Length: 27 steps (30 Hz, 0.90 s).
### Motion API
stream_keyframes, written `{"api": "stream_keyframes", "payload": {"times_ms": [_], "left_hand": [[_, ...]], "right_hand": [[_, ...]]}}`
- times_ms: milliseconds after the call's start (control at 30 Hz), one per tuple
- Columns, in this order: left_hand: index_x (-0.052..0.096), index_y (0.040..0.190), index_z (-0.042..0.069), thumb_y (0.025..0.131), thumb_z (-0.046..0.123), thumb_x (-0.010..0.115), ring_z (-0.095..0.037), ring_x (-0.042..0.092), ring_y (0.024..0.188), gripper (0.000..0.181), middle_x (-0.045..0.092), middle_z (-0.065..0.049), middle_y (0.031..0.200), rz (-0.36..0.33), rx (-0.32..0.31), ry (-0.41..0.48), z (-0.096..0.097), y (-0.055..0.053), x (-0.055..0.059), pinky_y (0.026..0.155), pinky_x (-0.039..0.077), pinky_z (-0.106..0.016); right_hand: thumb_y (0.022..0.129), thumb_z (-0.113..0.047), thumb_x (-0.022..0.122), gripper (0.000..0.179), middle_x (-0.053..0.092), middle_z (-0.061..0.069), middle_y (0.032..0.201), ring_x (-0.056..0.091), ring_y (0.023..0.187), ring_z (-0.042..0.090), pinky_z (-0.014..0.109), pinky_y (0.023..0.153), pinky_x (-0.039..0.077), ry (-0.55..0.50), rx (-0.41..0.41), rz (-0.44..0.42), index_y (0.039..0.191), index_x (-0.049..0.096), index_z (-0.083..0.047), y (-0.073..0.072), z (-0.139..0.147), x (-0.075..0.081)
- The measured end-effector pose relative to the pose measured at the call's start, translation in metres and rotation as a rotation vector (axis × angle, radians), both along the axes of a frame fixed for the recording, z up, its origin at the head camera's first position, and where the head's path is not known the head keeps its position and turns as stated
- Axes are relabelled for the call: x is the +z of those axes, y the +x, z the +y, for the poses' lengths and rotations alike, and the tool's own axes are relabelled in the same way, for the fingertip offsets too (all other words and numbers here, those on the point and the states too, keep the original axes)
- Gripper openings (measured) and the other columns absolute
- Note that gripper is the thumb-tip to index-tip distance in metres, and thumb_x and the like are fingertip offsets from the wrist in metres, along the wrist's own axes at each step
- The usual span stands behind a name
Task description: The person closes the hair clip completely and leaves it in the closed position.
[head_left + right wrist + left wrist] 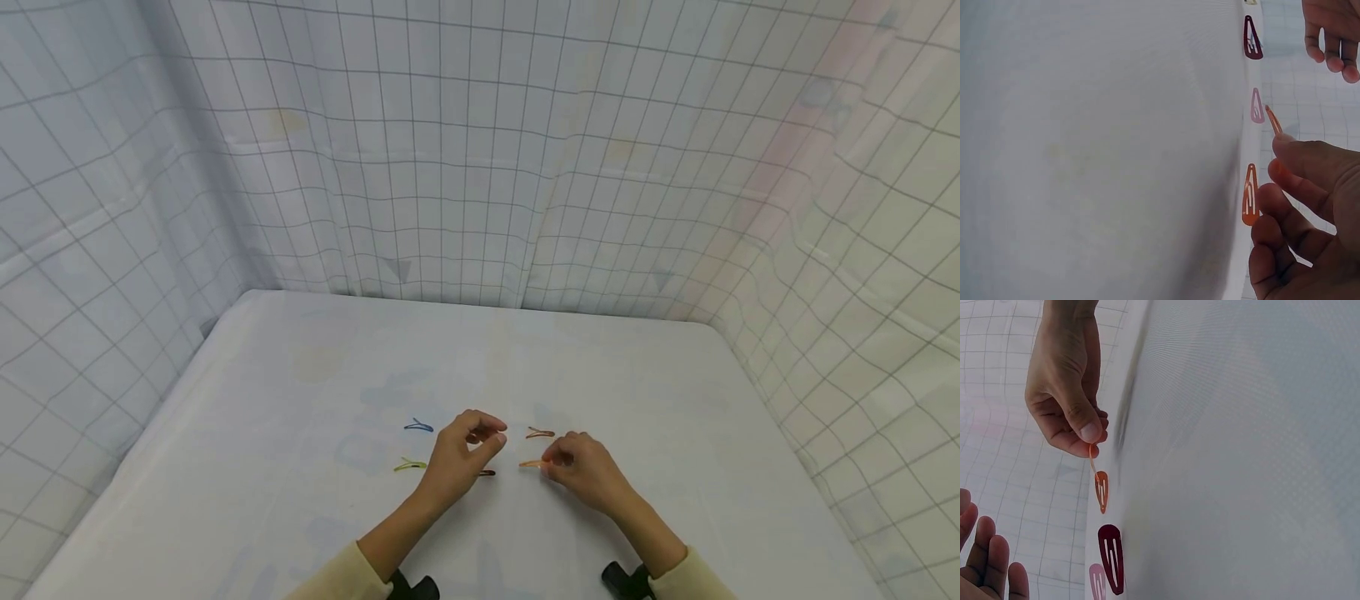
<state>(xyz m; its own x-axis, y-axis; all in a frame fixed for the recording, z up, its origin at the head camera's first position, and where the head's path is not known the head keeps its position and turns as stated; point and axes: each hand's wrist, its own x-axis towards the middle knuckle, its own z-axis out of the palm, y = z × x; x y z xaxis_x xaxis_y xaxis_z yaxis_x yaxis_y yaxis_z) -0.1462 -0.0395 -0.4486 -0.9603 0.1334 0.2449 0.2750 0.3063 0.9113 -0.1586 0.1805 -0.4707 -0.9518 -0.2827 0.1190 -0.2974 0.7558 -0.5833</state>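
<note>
My right hand pinches a thin orange hair clip between thumb and forefinger, its end sticking out past the fingertips. Close to the curled lower fingers of that hand, another orange hair clip lies on the white cloth. My left hand hovers to the left with fingers loosely bent and nothing in them. Partly behind its wrist lies a dark maroon hair clip, with a pink hair clip beside it; I cannot make out the pink one in the head view.
On the left of the cloth-covered table lie a blue hair clip and a yellow-green hair clip. Checked white curtains enclose the table at the back and both sides. Dark wrist mounts show at both sleeves.
</note>
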Motion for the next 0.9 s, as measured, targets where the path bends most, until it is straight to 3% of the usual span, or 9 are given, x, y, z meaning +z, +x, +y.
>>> {"api": "stream_keyframes", "payload": {"times_ms": [500, 900], "left_hand": [[0.065, 0.099, 0.022, 0.089, 0.015, 0.063, -0.009, 0.056, 0.089, 0.012, 0.062, 0.008, 0.094, -0.014, 0.001, 0.007, -0.001, 0.0, 0.001, 0.084, 0.046, -0.03], [0.065, 0.101, 0.019, 0.09, 0.018, 0.063, -0.01, 0.056, 0.091, 0.012, 0.062, 0.007, 0.096, -0.008, 0.005, -0.006, -0.001, -0.001, 0.001, 0.084, 0.046, -0.028]], "right_hand": [[0.075, -0.019, 0.078, 0.009, 0.053, -0.011, 0.072, 0.044, 0.071, 0.005, 0.019, 0.063, 0.038, 0.068, 0.042, -0.016, 0.077, 0.069, -0.022, -0.002, 0.004, -0.011], [0.072, -0.018, 0.08, 0.014, 0.051, -0.011, 0.071, 0.042, 0.07, 0.004, 0.018, 0.061, 0.036, 0.095, 0.062, 0.033, 0.08, 0.069, -0.022, -0.001, 0.004, -0.011]]}}
